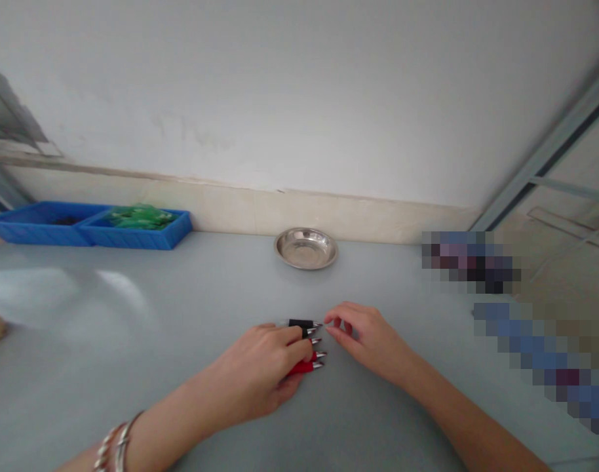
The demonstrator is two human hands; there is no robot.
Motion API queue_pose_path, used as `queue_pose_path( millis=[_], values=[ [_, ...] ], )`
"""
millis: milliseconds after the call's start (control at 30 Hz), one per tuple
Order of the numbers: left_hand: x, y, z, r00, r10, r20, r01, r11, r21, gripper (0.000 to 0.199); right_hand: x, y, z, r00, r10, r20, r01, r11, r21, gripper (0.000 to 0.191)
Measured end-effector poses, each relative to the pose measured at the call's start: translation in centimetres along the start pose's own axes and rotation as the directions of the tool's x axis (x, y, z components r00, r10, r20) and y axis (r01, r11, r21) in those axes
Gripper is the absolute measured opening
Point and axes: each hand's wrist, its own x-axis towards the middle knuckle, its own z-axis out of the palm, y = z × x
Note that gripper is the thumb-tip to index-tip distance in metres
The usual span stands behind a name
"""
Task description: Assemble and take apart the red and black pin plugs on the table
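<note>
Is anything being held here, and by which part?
The left hand holds black and red pens by their barrels, tips protruding. Whether the right hand pinches the farthest black pen's tip is unclear.

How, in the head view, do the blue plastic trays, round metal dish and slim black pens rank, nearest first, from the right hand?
1. Black pens: just left.
2. Metal dish: beyond the pens.
3. Blue trays: far back left.

Single view, head-worn camera: looks forward and down across surface [221,282], facing wall [289,98]. Wide field. Pens [304,368] near, below frame centre; dish [306,253] farther, close to wall; arms [196,400] reach in from bottom edge, nearest lens.
</note>
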Motion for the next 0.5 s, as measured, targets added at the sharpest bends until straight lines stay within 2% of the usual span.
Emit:
queue_pose_path(
  millis=[500],
  values=[
    [0.09, -0.17, -0.19, 0.998, -0.038, -0.045, 0.042, 0.994, 0.101, 0.011, -0.17, 0.03, 0.02, 1.0, -0.01, 0.023, 0.01, 1.0, 0.001, 0.014]
  ],
)
